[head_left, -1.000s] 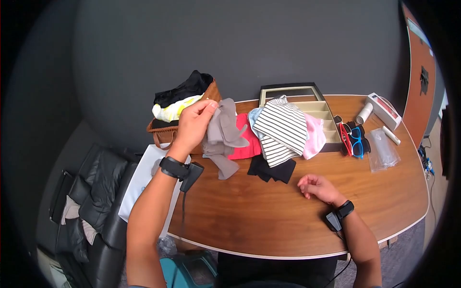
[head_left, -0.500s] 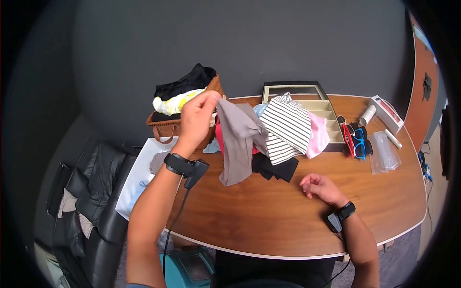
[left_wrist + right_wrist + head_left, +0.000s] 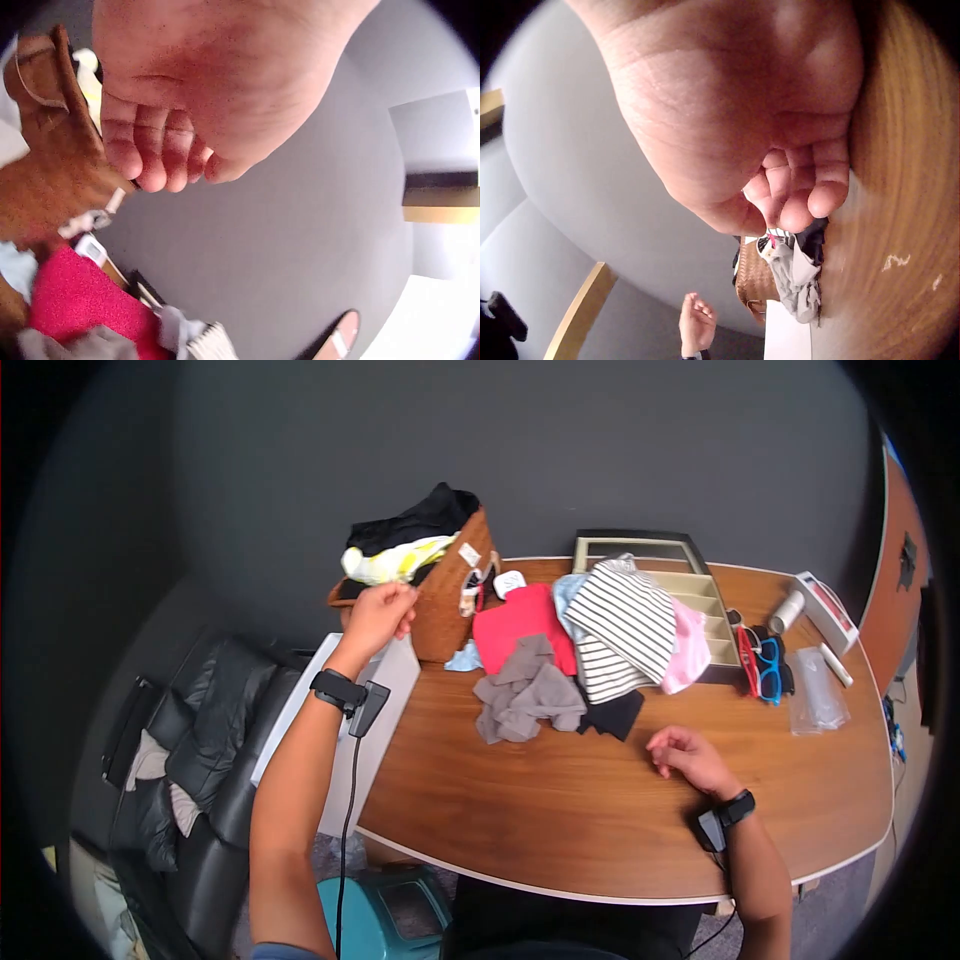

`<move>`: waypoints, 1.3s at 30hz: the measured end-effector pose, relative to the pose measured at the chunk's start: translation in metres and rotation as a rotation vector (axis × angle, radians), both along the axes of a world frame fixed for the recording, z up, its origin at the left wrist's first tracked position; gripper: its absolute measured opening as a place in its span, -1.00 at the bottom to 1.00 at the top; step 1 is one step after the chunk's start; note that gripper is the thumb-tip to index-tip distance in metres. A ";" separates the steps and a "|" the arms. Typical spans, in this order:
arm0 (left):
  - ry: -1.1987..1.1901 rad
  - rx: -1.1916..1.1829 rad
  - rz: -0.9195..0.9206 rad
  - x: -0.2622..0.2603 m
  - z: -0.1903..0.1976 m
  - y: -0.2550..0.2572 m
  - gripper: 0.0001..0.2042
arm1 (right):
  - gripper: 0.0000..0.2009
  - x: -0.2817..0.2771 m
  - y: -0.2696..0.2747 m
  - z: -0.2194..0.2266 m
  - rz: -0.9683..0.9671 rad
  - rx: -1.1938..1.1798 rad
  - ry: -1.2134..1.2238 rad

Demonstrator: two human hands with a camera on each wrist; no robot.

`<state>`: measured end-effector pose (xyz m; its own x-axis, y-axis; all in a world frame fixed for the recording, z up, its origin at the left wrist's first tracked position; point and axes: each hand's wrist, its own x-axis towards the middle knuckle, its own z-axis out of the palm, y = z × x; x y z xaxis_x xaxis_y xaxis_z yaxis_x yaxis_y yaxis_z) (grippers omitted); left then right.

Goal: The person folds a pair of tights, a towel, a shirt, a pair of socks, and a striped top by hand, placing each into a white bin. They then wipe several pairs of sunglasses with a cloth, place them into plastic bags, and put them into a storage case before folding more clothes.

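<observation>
My left hand [image 3: 375,622] hangs in front of the brown bag [image 3: 445,625], its fingers loosely bent. The left wrist view shows nothing in its palm. Black clothing [image 3: 420,520] and a yellow-and-white cloth [image 3: 395,563] bulge from the bag's top. A crumpled grey cloth [image 3: 535,700] lies on the table, partly over a red cloth [image 3: 515,625] and beside a folded black cloth [image 3: 615,715]. To their right sits a striped garment [image 3: 620,625] with pink cloth [image 3: 688,645] under its edge. My right hand [image 3: 692,760] rests at the table with fingers slightly curled, holding nothing.
A compartment box [image 3: 710,620] with its lid raised is behind the clothes. Sunglasses [image 3: 768,665], clear plastic bags [image 3: 820,695] and a white box [image 3: 828,610] lie at the right. A white bin [image 3: 375,730] stands at the table's left edge, near a black sofa [image 3: 235,730].
My left hand swung the grey cloth rightward, let it go onto the table in front of the red cloth, and moved back left to the bag. The right hand has stayed put.
</observation>
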<state>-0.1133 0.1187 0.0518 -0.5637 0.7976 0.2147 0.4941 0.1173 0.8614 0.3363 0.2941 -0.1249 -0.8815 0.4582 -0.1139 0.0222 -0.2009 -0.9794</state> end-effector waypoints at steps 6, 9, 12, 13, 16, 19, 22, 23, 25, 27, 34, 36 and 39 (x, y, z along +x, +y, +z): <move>0.028 -0.485 0.115 -0.125 -0.076 -0.103 -0.77 | -0.93 -0.002 -0.001 0.004 -0.017 0.045 -0.021; 0.314 -0.626 0.011 -0.143 -0.124 -0.127 -0.48 | -0.93 -0.002 0.000 0.000 -0.029 0.049 -0.015; 0.373 -0.717 -0.033 -0.113 -0.118 -0.118 -0.24 | -0.92 -0.002 -0.001 -0.001 -0.038 0.034 -0.020; 0.182 -0.796 -0.043 -0.099 -0.109 -0.116 -0.17 | -0.92 -0.002 0.000 -0.001 -0.045 0.026 -0.012; 0.537 -0.747 0.050 -0.126 -0.153 -0.113 -0.21 | -0.92 -0.001 -0.001 0.000 -0.057 0.016 -0.036; 0.549 -0.818 0.029 -0.128 -0.146 -0.108 -0.34 | -0.91 -0.001 -0.001 -0.001 -0.051 0.001 -0.021; 0.661 -0.776 0.151 -0.115 -0.131 -0.111 -0.54 | -0.90 0.000 0.001 -0.002 -0.035 0.012 -0.009; 0.674 -0.779 0.191 -0.116 -0.127 -0.113 -0.58 | -0.90 0.000 0.002 -0.003 -0.027 0.026 -0.015; 0.673 -0.579 0.378 -0.130 -0.105 -0.115 -0.61 | -0.89 0.001 0.001 -0.004 -0.024 0.036 -0.029; 0.603 -0.276 0.462 -0.132 -0.059 -0.117 -0.63 | -0.90 0.000 0.001 -0.006 -0.030 0.015 0.011; -0.113 0.158 0.068 -0.028 0.055 -0.093 -0.77 | -0.91 -0.001 -0.001 -0.002 -0.015 0.041 -0.006; -0.102 -0.068 -0.027 -0.009 0.052 -0.081 -0.78 | -0.90 0.000 -0.002 0.003 -0.011 0.036 -0.030; -0.044 -0.250 -0.212 0.035 0.031 -0.045 -0.72 | -0.90 0.000 -0.003 0.002 -0.020 0.045 -0.032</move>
